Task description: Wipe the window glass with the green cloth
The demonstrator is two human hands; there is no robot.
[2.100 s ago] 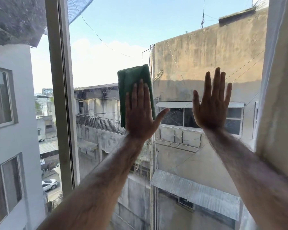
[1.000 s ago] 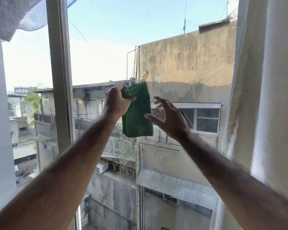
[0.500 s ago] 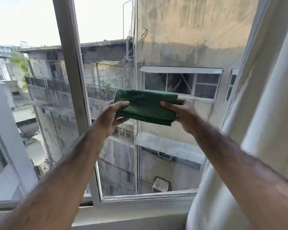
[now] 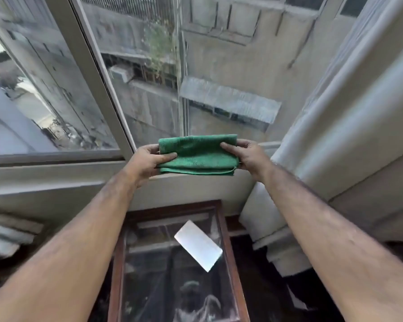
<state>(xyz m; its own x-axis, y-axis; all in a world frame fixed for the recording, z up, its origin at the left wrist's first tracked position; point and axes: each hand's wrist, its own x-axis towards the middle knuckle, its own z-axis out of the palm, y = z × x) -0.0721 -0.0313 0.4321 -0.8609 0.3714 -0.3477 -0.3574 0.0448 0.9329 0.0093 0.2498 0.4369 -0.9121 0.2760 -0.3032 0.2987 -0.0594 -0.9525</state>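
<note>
The green cloth (image 4: 199,155) is folded into a flat rectangle and held level in front of the window sill. My left hand (image 4: 147,160) pinches its left end, thumb on top. My right hand (image 4: 249,156) pinches its right end the same way. The window glass (image 4: 219,66) rises behind and above the cloth; neither the cloth nor my hands touch it. Both forearms reach forward from the bottom corners of the view.
A pale window frame post (image 4: 96,73) splits the glass into two panes. A light curtain (image 4: 349,112) hangs at the right. Below the sill (image 4: 56,180) stands a glass-topped table with a dark wooden frame (image 4: 228,252), with a bright reflection on it.
The cloth came off the glass, where my left hand pressed it high up, and was folded flat between both hands. The view tilted down to the sill and table.
</note>
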